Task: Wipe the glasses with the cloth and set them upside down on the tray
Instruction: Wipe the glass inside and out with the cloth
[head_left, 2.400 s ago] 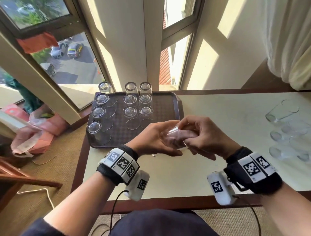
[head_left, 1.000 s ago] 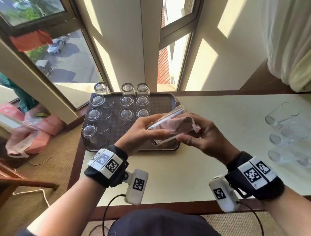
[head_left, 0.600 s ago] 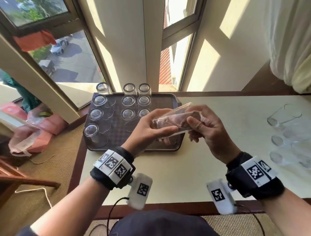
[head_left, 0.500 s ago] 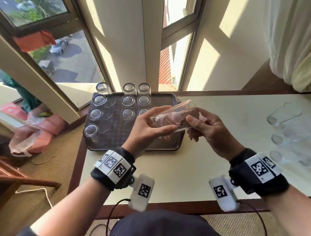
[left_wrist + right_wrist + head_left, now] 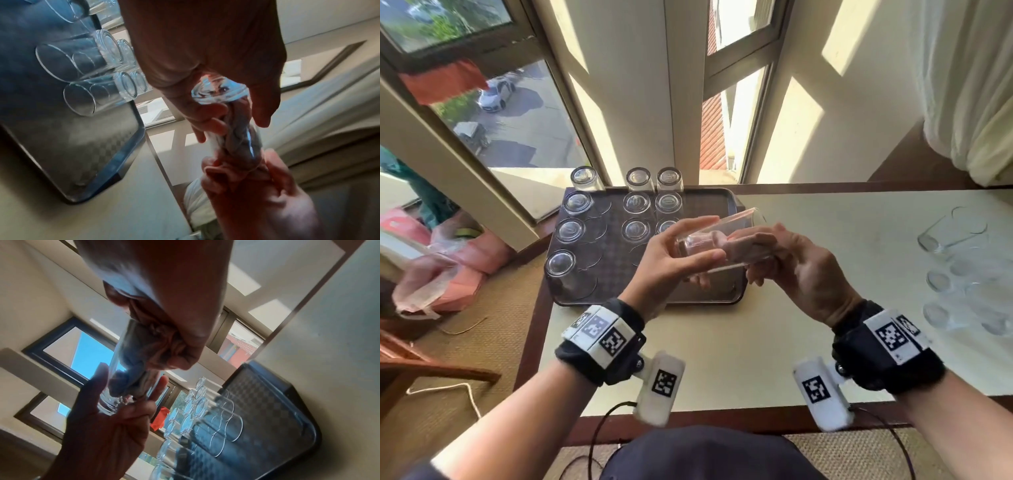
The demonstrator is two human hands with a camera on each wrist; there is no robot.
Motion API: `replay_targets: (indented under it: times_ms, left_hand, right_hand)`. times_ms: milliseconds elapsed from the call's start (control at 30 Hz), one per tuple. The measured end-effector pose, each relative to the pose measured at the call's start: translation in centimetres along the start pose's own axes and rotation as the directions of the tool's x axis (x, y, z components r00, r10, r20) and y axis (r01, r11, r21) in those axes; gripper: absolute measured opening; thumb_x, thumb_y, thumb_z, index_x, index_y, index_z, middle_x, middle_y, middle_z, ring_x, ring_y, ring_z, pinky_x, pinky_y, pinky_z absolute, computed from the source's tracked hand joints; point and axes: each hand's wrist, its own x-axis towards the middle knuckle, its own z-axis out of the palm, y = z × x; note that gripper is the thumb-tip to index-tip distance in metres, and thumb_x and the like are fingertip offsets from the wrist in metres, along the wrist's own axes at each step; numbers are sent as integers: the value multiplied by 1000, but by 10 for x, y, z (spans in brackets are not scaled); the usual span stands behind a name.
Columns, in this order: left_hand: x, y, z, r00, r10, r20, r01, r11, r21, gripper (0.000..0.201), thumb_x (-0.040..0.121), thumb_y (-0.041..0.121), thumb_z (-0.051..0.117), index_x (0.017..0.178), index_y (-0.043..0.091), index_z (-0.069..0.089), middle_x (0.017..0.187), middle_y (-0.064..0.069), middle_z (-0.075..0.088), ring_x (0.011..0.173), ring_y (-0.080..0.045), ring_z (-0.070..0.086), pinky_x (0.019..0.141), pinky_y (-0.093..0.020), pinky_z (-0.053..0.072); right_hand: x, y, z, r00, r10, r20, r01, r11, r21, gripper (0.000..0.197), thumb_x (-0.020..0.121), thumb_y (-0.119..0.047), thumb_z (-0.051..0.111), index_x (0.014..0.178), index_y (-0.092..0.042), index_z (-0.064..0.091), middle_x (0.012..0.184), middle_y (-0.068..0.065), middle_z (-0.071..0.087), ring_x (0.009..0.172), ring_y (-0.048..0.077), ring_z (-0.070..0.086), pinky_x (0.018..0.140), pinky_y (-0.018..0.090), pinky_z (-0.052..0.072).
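Fingers (image 5: pixel 697 256) of the left hand (image 5: pixel 671 263) are curled round the base end of the glass (image 5: pixel 722 236), held tilted above the tray (image 5: pixel 736 294) on the worktop (image 5: pixel 739 359), while the cloth (image 5: pixel 736 245) inside it is gripped by the right hand (image 5: pixel 801 270).

left hand (image 5: pixel 671 260): raised above the table's near half, thumb and fingers curled round a glass's base end
right hand (image 5: pixel 801 270): raised just right of it, fingers bunched, pinching the cloth
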Motion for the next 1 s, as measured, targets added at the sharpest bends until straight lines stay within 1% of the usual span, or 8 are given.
replay_targets:
  times_ms: [167,367,467,567,700,833,933,1000]
  left_hand:
    - [-1,11,-1,958,280,67,-285,888,362,67,67,23,91,128,22,64,113,-3,75,98,-23,74,88,-43,60]
    - [6,4,-15,742,540,397,-614,311,726,62,77,24,87,132,18,59,122,-11,67,108,-23,66,89,-39,58]
    - [6,-1,-15,873,439,210,-460,605,650,80,67,27,90,134,28,46,122,-2,67,108,-15,67,92,-32,57]
    - [6,4,-7,997,47,60,-55,987,151,76,60,39,91,124,21,54,103,-3,71,87,-18,69,66,-24,59]
    - [4,6,-10,997,-77,-3,76,987,-143,70,59,49,91,113,13,64,85,2,72,61,-7,63,48,-18,50]
    - [0,7,-13,966,259,-29,-246,944,221,59,69,17,87,122,12,61,102,4,75,87,-9,72,72,-23,58]
    - [-2,-2,-15,791,583,187,-540,521,661,63,71,27,89,126,14,60,116,4,68,100,-8,67,89,-18,50]
    - [0,-2,-14,860,495,128,-460,639,616,70,69,23,90,129,22,55,118,6,67,100,-8,68,88,-20,53]
  right_hand:
    - [-1,1,-3,995,76,60,-86,977,198,47,79,-24,39,101,-3,76,86,17,67,65,23,50,60,34,39]
    - [4,-6,-3,990,85,109,-89,995,35,39,72,-21,53,103,-6,73,87,13,64,62,16,49,51,31,40]
    - [6,8,5,997,-48,-58,45,997,-65,41,91,-40,63,104,-2,72,86,16,64,59,17,50,50,31,45]
    - [9,15,13,982,-165,-92,153,981,-118,49,87,-57,62,98,-12,77,94,15,72,65,22,57,55,28,48]
    - [8,5,14,990,-142,-26,138,982,-133,47,97,-35,35,105,-4,70,99,7,74,74,18,63,61,26,51]
    - [7,-4,14,998,-18,59,25,993,-118,37,90,-29,43,106,-5,66,87,-1,69,66,10,54,55,25,43]
    - [10,-4,15,1000,-23,14,24,988,-150,21,90,-21,65,98,-2,66,76,0,66,57,14,43,51,28,37]
    - [12,-2,15,996,-78,-42,72,988,-136,21,85,-19,66,96,-2,69,72,1,68,53,14,42,50,29,37]
